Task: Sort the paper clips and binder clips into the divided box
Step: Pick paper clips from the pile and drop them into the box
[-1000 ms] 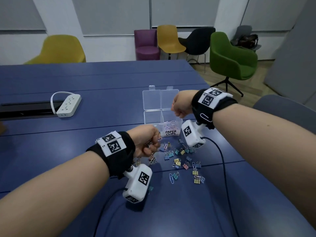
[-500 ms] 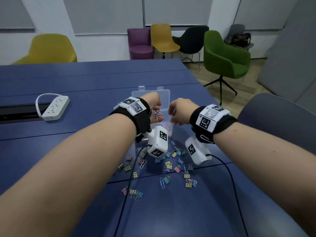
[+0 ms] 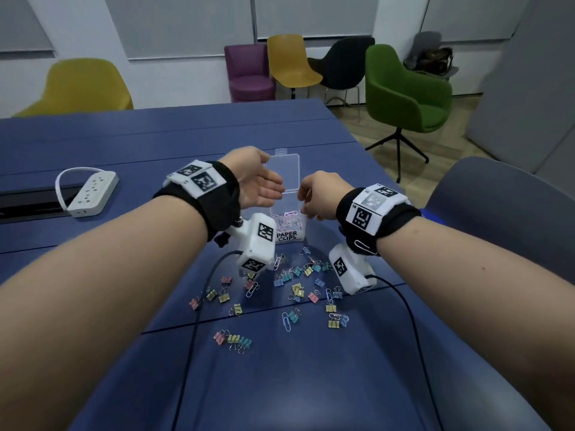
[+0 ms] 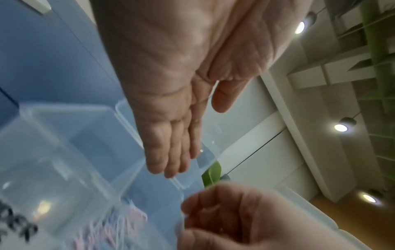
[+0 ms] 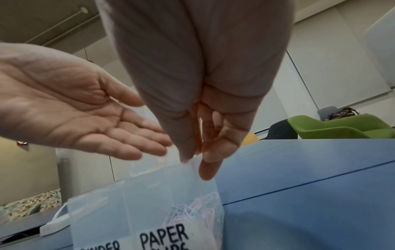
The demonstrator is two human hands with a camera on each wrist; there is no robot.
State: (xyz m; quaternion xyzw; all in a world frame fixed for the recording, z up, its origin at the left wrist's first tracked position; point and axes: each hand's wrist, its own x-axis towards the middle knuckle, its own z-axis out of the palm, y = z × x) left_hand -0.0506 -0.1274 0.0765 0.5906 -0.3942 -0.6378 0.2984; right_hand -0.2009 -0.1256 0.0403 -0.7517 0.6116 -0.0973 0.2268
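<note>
Your left hand (image 3: 259, 181) hovers palm-up and flat above the divided box (image 3: 287, 223), fingers straight and nothing visible in it, while your right hand (image 3: 317, 199) points its fingers down over the compartment labelled PAPER CLIPS (image 5: 163, 236); whether those fingers pinch a clip you cannot tell from any view, as nothing shows between them. If a clip is there, let go only once the fingertips sit squarely inside that compartment's walls, since the neighbouring binder-clip section (image 5: 100, 218) lies just beside it and looks empty. Pastel paper clips (image 3: 287, 220) already heap in the right-hand compartment. On the blue table (image 3: 93, 144) nearer to you lie the scattered binder clips (image 3: 295, 289) in pink, yellow and blue, mixed with a few loose paper clips (image 3: 286, 321), so most of the sorting seems not yet done. Mind the open lid (image 3: 284, 172) standing behind the box, close to your left fingers, and the wrist-camera cables (image 3: 199, 293) trailing across the pile, which could drag clips. A white power strip (image 3: 91, 194) sits well apart to your left
</note>
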